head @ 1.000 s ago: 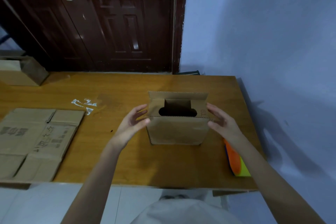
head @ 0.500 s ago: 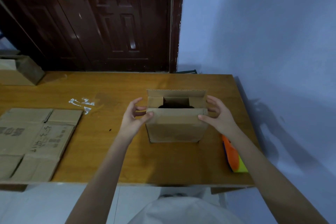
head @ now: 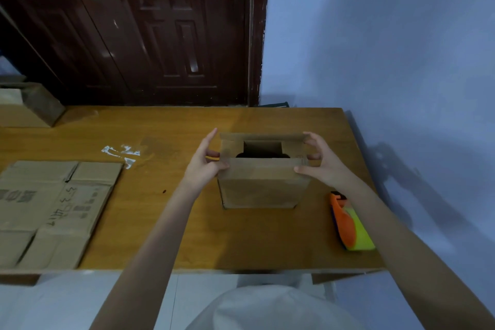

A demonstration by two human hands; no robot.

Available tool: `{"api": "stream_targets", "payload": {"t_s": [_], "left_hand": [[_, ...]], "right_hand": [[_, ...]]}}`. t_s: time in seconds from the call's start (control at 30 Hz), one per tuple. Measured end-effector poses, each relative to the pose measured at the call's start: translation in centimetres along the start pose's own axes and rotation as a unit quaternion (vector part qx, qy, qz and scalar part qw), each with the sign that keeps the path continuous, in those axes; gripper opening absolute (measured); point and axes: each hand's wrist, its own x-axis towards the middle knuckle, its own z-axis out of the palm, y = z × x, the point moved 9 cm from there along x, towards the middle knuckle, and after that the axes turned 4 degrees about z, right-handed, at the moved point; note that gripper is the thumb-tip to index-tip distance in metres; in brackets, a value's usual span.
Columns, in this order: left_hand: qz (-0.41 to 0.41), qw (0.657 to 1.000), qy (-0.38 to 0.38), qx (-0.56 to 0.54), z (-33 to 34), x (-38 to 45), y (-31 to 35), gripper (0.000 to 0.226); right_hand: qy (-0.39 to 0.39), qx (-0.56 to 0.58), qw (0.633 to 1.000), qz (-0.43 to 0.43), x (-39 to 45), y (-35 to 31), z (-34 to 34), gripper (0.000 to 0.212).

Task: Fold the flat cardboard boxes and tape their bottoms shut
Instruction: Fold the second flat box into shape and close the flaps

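Observation:
A small brown cardboard box (head: 261, 187) stands upright on the wooden table (head: 171, 236), its top flaps partly folded in with a dark gap between them. My left hand (head: 205, 165) grips the box's upper left corner, thumb on the near flap and fingers along the side. My right hand (head: 320, 162) grips the upper right corner the same way, thumb on the near flap. An orange and yellow tape dispenser (head: 349, 224) lies on the table just right of the box, under my right forearm.
Flattened cardboard boxes (head: 51, 209) lie at the table's left front. Another assembled box (head: 29, 106) stands at the far left. White tape scraps (head: 122, 153) stick to the tabletop. A dark door and blue wall stand behind the table.
The near flap has been folded down over the opening. Both hands moved from the box's sides up to its top corners, thumbs now on the near flap.

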Motion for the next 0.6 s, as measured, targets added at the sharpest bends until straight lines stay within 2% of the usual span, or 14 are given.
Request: {"api": "stream_targets", "payload": {"t_s": [0.13,0.23,0.47,0.6], "left_hand": [[0.010,0.999,-0.011,0.035,0.2,0.4,-0.4,0.048],[0.010,1.000,-0.007,0.027,-0.1,0.5,-0.8,0.036],[0.008,0.999,-0.035,0.008,0.1,0.0,-1.4,0.040],[0.008,0.999,-0.037,0.034,-0.1,0.1,-1.9,0.041]], "right_hand": [[0.008,0.016,1.000,-0.013,-0.3,0.8,0.2,0.062],[0.013,0.022,1.000,0.003,-0.4,1.9,0.5,0.055],[0.022,0.007,1.000,0.010,-0.4,2.1,0.4,0.053],[0.044,-0.012,0.999,-0.004,-0.3,1.4,-0.1,0.037]]}}
